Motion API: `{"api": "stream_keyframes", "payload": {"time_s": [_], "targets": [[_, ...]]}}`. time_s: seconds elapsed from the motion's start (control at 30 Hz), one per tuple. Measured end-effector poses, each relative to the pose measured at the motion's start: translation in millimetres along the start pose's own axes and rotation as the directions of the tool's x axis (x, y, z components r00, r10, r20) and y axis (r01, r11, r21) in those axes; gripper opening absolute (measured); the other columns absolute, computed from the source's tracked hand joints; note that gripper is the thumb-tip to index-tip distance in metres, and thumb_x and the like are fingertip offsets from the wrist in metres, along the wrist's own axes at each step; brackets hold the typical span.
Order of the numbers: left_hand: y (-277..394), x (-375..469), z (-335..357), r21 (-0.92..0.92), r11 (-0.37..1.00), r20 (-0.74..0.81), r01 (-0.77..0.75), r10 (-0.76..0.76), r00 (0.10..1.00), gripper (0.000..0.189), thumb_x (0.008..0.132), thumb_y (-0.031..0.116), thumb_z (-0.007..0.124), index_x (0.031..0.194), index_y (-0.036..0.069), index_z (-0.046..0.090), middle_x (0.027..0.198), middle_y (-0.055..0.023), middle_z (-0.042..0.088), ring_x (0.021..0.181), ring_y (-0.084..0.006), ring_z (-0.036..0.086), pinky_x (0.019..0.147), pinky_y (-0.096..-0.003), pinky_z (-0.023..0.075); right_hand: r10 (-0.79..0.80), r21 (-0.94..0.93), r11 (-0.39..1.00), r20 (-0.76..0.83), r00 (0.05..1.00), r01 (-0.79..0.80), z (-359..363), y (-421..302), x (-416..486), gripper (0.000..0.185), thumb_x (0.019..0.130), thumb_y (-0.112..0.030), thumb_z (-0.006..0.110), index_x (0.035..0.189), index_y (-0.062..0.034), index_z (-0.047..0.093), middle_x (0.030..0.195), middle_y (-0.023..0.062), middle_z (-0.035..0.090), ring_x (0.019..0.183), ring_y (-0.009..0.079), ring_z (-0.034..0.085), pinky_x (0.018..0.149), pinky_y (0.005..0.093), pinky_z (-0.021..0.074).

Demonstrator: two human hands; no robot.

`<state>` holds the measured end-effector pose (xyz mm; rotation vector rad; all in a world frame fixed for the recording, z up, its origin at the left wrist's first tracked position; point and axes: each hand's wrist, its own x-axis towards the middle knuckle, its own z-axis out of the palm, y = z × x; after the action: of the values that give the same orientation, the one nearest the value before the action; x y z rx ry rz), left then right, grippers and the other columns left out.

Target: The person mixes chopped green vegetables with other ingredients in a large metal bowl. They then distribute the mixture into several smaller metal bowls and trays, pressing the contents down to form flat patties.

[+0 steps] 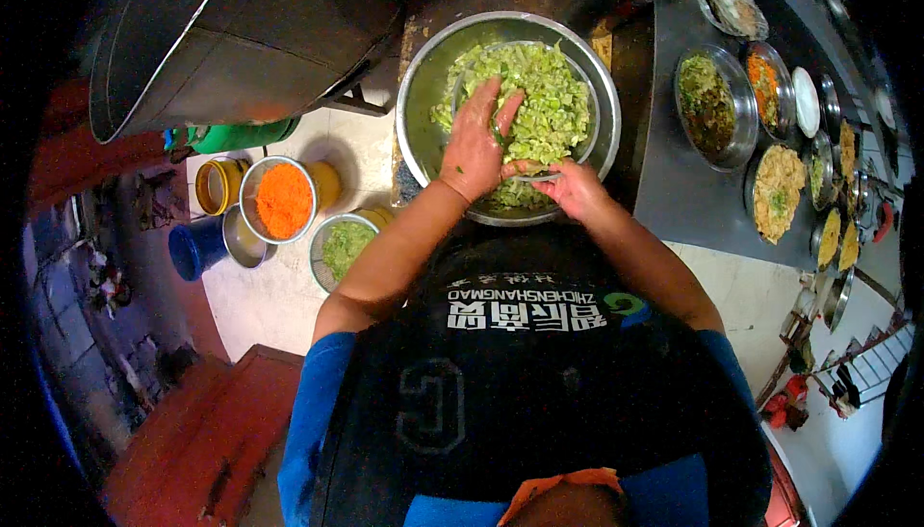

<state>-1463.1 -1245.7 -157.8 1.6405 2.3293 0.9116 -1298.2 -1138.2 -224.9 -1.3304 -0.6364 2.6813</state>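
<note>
Before me is a large metal basin (416, 119) with a smaller round strainer or bowl (595, 119) inside it. Chopped green vegetable (545, 94) heaps up in the inner vessel, and more lies around it in the basin. My left hand (476, 137) rests on the left part of the heap with its fingers spread and bits of green stuck to the skin. At the near side, my right hand (574, 188) pinches the rim of the inner vessel between thumb and fingers.
Left on the floor stand a colander of shredded orange vegetable (285, 198), a colander of shredded green vegetable (346, 245), a yellow bucket (209, 191) and a blue bucket (189, 249). Right, a grey table (671, 195) holds several metal bowls of food. A large dark round pan-like object (267, 36) looms upper left.
</note>
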Motion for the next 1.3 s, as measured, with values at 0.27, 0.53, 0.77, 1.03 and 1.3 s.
{"api": "stream_keyframes", "payload": {"time_s": [0.27, 0.53, 0.77, 1.03, 1.3], "targets": [[13.7, 20.2, 0.4, 0.067, 0.994, 0.113, -0.090, 0.082, 0.990, 0.080, 0.064, 0.041, 0.069, 0.133, 0.019, 0.035, 0.138, -0.0159, 0.024, 0.126, -0.0372, 0.026, 0.100, -0.0502, 0.0231, -0.084, -0.117, 0.989, 0.072, 0.994, 0.092, -3.2, -4.9, -16.4, 0.038, 0.081, -0.008, 0.048, 0.119, -0.0054, 0.044, 0.109, 0.0123, 0.056, 0.089, 0.0267, 0.059, 0.066, 0.0393, 0.0537], [44.4, 21.6, -1.7, 0.081, 0.979, 0.202, -0.185, 0.166, 0.965, 0.059, 0.075, 0.036, 0.056, 0.130, 0.021, 0.040, 0.140, -0.0123, 0.023, 0.126, -0.0360, 0.025, 0.101, -0.0504, 0.0206, -0.151, -0.215, 0.965, 0.006, 0.989, 0.149, 1.7, -13.8, -43.6, 0.035, 0.081, -0.008, 0.048, 0.116, -0.0039, 0.047, 0.106, 0.0118, 0.057, 0.089, 0.0254, 0.059, 0.065, 0.0384, 0.0542], [-23.3, 77.3, -7.2, -0.363, 0.796, 0.340, 0.484, -0.370, 0.864, 0.056, 0.080, 0.042, 0.052, 0.123, 0.007, 0.044, 0.128, -0.0230, 0.040, 0.118, -0.0348, 0.038, 0.095, -0.0429, 0.0307, -0.170, -0.367, 0.918, -0.016, 0.985, 0.152, 12.6, -25.6, -58.7, 0.040, 0.077, -0.006, 0.047, 0.116, 0.0011, 0.045, 0.106, 0.0151, 0.056, 0.087, 0.0288, 0.060, 0.065, 0.0388, 0.0546], [6.2, 73.7, -9.6, -0.014, 0.920, 0.191, -0.392, 0.388, 0.902, 0.042, 0.085, 0.038, 0.044, 0.116, 0.011, 0.054, 0.130, -0.0130, 0.041, 0.124, -0.0307, 0.033, 0.101, -0.0405, 0.0266, -0.177, -0.266, 0.947, 0.029, 0.984, 0.179, 26.5, -31.2, -56.2, 0.042, 0.076, -0.003, 0.045, 0.118, 0.0013, 0.043, 0.112, 0.0166, 0.052, 0.097, 0.0316, 0.057, 0.076, 0.0454, 0.0510], [-6.4, -37.0, -3.7, -0.668, 0.661, -0.169, 0.341, -0.581, 0.796, 0.036, 0.077, 0.009, 0.059, 0.109, 0.001, 0.046, 0.092, -0.0082, 0.053, 0.091, -0.0175, 0.049, 0.083, -0.0273, 0.0389, -0.265, -0.074, 0.962, -0.056, 0.963, 0.261, 36.0, -42.9, -38.2, 0.038, 0.077, -0.006, 0.047, 0.115, -0.0014, 0.045, 0.111, 0.0128, 0.053, 0.094, 0.0311, 0.056, 0.072, 0.0455, 0.0510]]}}
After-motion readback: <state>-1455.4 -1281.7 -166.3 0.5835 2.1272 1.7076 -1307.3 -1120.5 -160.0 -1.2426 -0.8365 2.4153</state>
